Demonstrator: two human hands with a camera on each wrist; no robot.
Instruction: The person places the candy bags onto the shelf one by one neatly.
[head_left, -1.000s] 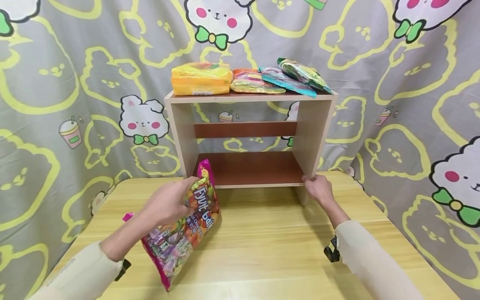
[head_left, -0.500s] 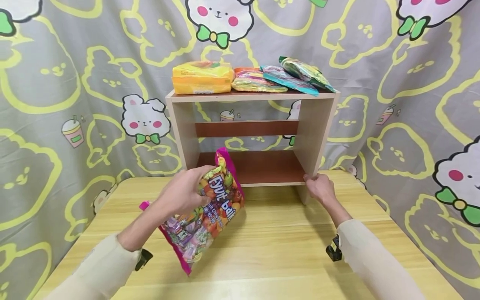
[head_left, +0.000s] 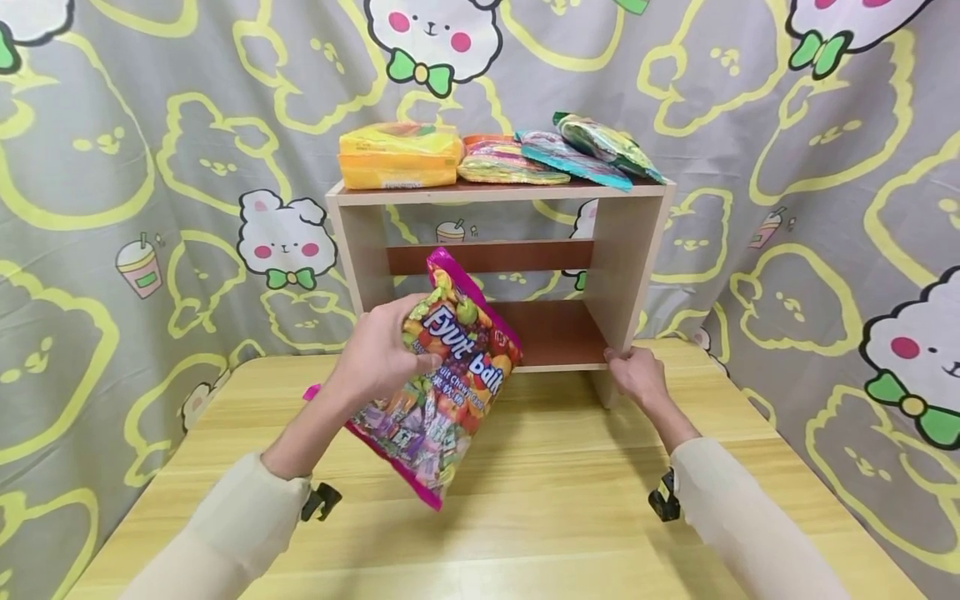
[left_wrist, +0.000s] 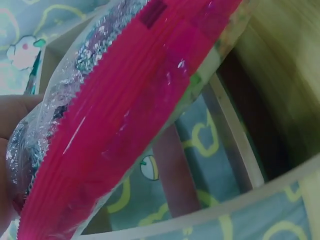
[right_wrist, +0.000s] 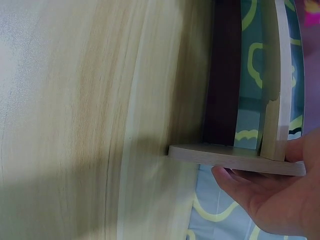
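In the head view my left hand [head_left: 381,354] grips a candy bag [head_left: 453,379] by its left side, thumb across the printed front. The bag has magenta ends, fruit pictures and "Fyuit bait" lettering, and tilts over the table in front of the shelf. The left wrist view shows the bag's magenta seam [left_wrist: 115,100] close up. My right hand [head_left: 637,375] holds the lower right side of the small wooden shelf [head_left: 498,198]; in the right wrist view its fingers [right_wrist: 235,187] curl around the side panel [right_wrist: 225,157].
On the shelf's top lie a yellow package [head_left: 400,157], a red-and-yellow packet [head_left: 510,162], a teal packet [head_left: 573,157] and a green packet [head_left: 607,140]. The light wood table [head_left: 570,500] stands before a patterned grey curtain [head_left: 187,108].
The left hand has carried the candy bag rightward and up, from the shelf's left side to in front of its opening. The right hand stays on the side panel.
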